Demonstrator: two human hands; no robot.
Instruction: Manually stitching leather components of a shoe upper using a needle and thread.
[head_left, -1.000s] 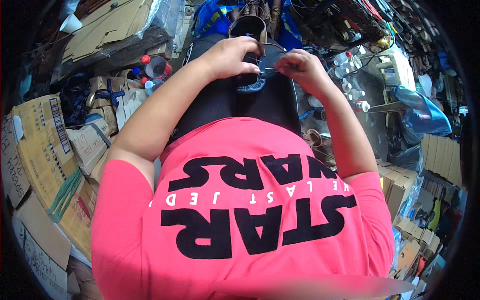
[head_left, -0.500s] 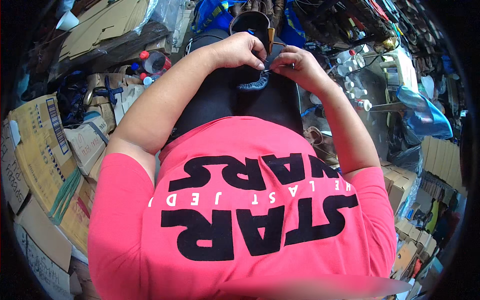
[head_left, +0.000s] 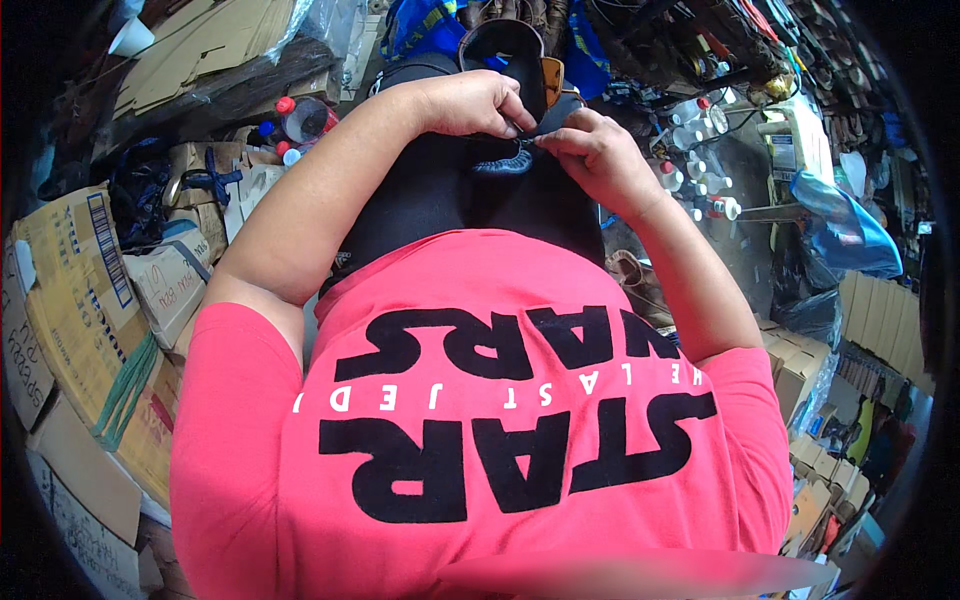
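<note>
My left hand (head_left: pixel 478 106) is closed, thumb and forefinger pinched together at the edge of a dark leather shoe (head_left: pixel 525 60) that lies over my lap. Close on its right, my right hand (head_left: pixel 597 150) is also pinched, with the fingertips near the same spot. What sits between the fingers of either hand is too small to name. A tan leather tab (head_left: pixel 552 78) stands at the right side of the shoe's wide opening. Below the fingertips shows a curved dark blue piece (head_left: pixel 503 163) with a ribbed, pleated edge; whether it joins the shoe cannot be told.
Cardboard boxes (head_left: pixel 75 270) are piled on the left, below flat cardboard (head_left: pixel 190 55). Plastic bottles (head_left: pixel 690 130) stand on the floor to the right, beside a blue plastic bag (head_left: pixel 845 225). Dark shoes crowd the racks (head_left: pixel 660 50) at the far right.
Both hands have shifted slightly, my right hand turning and lowering a little. The tan tab shows more widely, and the curved blue piece has moved slightly up and is more covered.
</note>
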